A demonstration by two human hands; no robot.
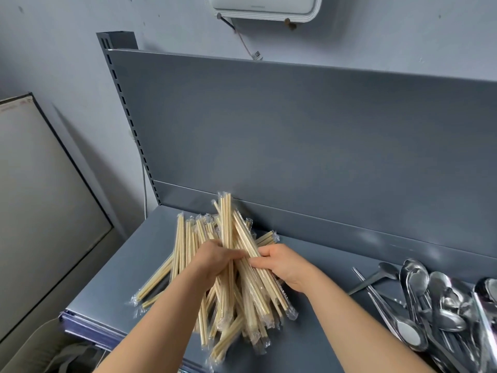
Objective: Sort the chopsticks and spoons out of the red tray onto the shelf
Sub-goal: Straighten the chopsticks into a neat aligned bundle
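Gripping wrapped chopsticks (225, 219) on the shelf (317, 267), left hand (217, 261) and right hand (285, 265) nearly touch

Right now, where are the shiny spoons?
The spoons lie heaped at the lower right of the head view on the grey shelf, right of the wrapped chopsticks.

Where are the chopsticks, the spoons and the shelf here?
chopsticks (225, 219): head view, wrapped sticks above the hands
spoons (409, 333): head view, bowl of one spoon
shelf (336, 265): head view, bare grey surface
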